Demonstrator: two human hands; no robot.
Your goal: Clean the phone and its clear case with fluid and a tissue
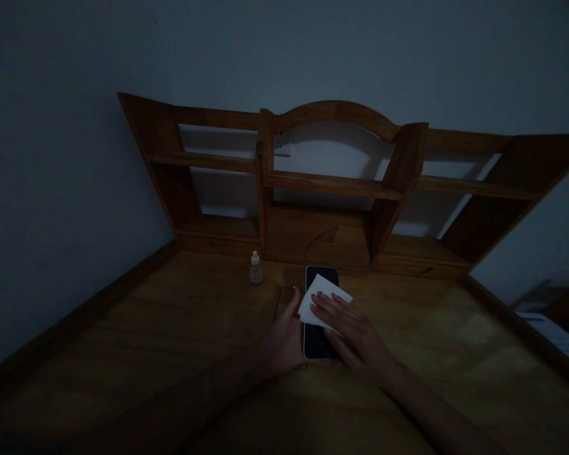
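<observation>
A smartphone (pixel 318 344) with a dark screen and a pale edge lies face up in my left hand (pixel 285 338). The left thumb points up along the phone's left side, and the other fingers are mostly hidden beneath it. On the screen rests a folded white tissue (pixel 317 292), covering the phone's middle. My right hand (pixel 351 328) presses the tissue against the glass with its fingers laid over it. Partly behind my left hand, a flat brown object (pixel 284 297) lies on the desk; I cannot make out what it is.
A small dropper bottle (pixel 256 270) stands upright left of the phone on the wooden desk (pixel 180 322). Behind rises a wooden shelf unit (pixel 320 240) with several compartments. A wall socket (pixel 282 148) shows through it. White papers (pixel 554 335) lie beyond the desk's right edge.
</observation>
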